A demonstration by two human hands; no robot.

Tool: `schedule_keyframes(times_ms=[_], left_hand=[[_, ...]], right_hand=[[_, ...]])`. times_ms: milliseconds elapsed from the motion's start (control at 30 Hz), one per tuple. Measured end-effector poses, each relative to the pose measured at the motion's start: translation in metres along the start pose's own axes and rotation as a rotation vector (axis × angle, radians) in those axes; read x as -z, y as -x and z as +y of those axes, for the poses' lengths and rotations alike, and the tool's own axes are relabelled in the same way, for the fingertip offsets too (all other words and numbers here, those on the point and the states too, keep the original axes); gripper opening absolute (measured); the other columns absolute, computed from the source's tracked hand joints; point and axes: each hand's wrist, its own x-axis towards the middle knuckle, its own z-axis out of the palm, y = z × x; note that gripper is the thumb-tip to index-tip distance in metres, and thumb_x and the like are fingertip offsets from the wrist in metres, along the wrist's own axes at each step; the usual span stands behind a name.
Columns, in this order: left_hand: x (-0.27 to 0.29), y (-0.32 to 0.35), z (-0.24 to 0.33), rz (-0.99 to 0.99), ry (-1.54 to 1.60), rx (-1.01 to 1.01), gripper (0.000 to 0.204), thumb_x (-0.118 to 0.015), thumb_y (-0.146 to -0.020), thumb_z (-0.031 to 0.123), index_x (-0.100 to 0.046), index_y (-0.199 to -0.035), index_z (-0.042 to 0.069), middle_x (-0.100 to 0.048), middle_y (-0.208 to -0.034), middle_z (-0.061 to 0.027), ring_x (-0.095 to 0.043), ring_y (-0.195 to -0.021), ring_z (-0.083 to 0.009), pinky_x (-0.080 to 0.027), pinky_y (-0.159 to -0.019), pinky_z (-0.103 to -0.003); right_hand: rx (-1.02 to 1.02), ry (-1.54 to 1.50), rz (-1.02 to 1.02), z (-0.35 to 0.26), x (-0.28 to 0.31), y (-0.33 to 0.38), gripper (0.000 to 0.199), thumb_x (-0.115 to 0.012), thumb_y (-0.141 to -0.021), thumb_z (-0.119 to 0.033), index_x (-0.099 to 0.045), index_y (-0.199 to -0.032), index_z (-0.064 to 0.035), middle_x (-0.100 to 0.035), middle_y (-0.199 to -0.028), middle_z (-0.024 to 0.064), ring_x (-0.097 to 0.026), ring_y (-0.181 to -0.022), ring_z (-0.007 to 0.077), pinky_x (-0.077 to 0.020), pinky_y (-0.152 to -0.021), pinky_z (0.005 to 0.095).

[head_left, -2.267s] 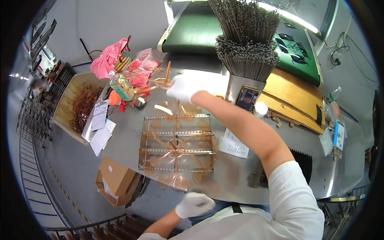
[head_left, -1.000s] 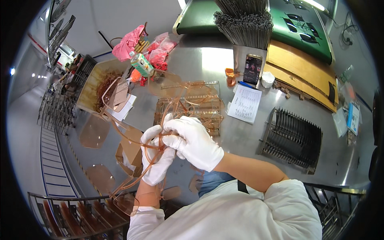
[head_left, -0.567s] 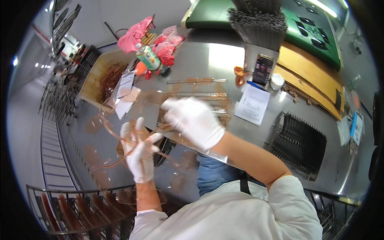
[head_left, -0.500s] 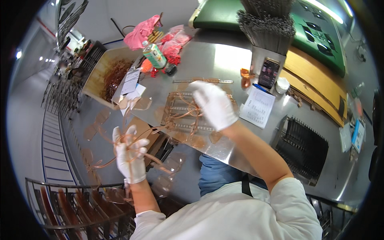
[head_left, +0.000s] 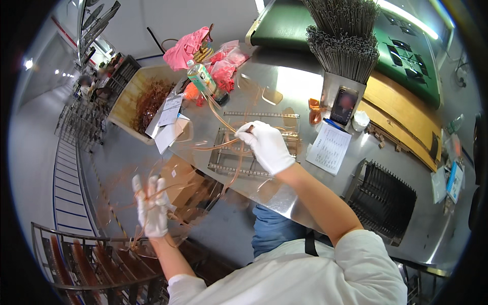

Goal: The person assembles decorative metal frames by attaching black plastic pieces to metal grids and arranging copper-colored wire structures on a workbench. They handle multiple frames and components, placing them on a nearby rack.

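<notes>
Both my hands wear white gloves. My right hand [head_left: 268,148] pinches an amber, see-through moulded sprue [head_left: 219,119] by its middle. Its thin runners spread outward, and clear tinted lens-like pieces such as the one at the far end [head_left: 272,96] hang off them. Below it on the steel table lies a flat metal rack [head_left: 260,115]. My left hand [head_left: 152,207], off the table's left edge, holds more amber sprue with the runners threaded between its raised fingers; motion smears those pieces.
Left of the table stands a cream bin [head_left: 120,108] of amber scraps. A bottle [head_left: 201,79], pink bags and papers [head_left: 170,113] sit at the back left. At right are a phone [head_left: 344,105], a written sheet [head_left: 329,149], a black slotted rack [head_left: 382,195] and a holder of metal rods [head_left: 343,53].
My right hand has lifted the sprue from the metal rack, its runners now raised toward the bottle. My left hand has moved slightly left and down with its sprue swinging.
</notes>
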Motion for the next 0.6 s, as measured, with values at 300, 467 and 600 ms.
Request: schedule_keyframes(times_ms=[300,467,600], left_hand=[[-0.1,-0.067,-0.193,-0.36,0.119,0.351,0.056,-0.062,-0.104,0.023,-0.038,-0.154,0.023,-0.058,-0.132,-0.0256,-0.066,-0.114,-0.039,-0.062,-0.094,-0.053],[-0.141,-0.06,-0.227,-0.5,0.084,0.26,0.048,-0.067,-0.1,0.027,-0.051,-0.145,0.023,-0.06,-0.129,-0.0281,-0.068,-0.109,-0.0402,-0.063,-0.09,-0.054],[-0.145,-0.063,-0.232,-0.261,0.209,0.532,0.045,-0.061,-0.101,0.039,-0.058,-0.137,0.013,-0.061,-0.129,-0.0285,-0.069,-0.108,-0.0387,-0.063,-0.088,-0.052]], right_hand=[[0.259,0.044,0.081,-0.097,0.065,0.067,0.016,-0.074,-0.091,-0.018,-0.07,-0.106,-0.018,-0.062,-0.086,0.0014,-0.065,-0.071,0.0223,-0.052,-0.064,0.0345],[0.262,0.184,0.146,-0.096,0.089,0.074,0.024,-0.074,-0.088,-0.007,-0.072,-0.11,-0.0156,-0.067,-0.09,0.0031,-0.067,-0.076,0.0231,-0.053,-0.065,0.0347],[0.295,0.186,0.142,-0.094,0.098,0.08,0.019,-0.073,-0.089,-0.007,-0.073,-0.107,-0.0142,-0.066,-0.089,0.0035,-0.067,-0.076,0.0233,-0.0526,-0.065,0.0346]])
